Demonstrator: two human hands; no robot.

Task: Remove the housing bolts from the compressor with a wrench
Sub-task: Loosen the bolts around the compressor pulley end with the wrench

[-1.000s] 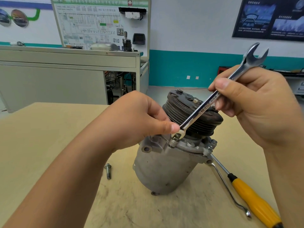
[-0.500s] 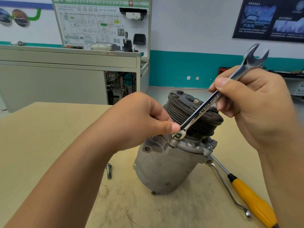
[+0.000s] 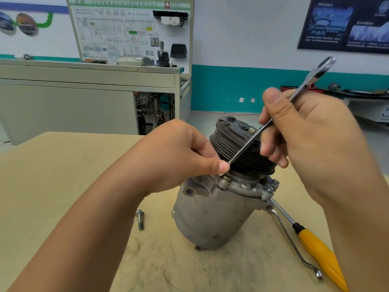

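A grey compressor (image 3: 210,213) with a black ribbed pulley stands tilted on the wooden table (image 3: 52,175). A silver combination wrench (image 3: 299,91) slants from upper right down to a housing bolt (image 3: 226,179) on the compressor's flange. My right hand (image 3: 305,133) grips the wrench's shaft, thumb on top. My left hand (image 3: 179,154) is curled at the wrench's lower end, its thumb pressed against it just above the bolt; that end is hidden behind the thumb. Two more bolts (image 3: 271,187) sit at the flange's right side.
A loose bolt (image 3: 140,219) lies on the table left of the compressor. A yellow-handled screwdriver (image 3: 315,249) and a bent metal rod (image 3: 294,243) lie to its right. A grey workbench (image 3: 84,98) with a wiring board stands behind.
The wrench has rotated about its own axis, so its upper open end now shows edge-on and blurred. My right hand's thumb has shifted along the shaft. The left hand stays at the bolt.
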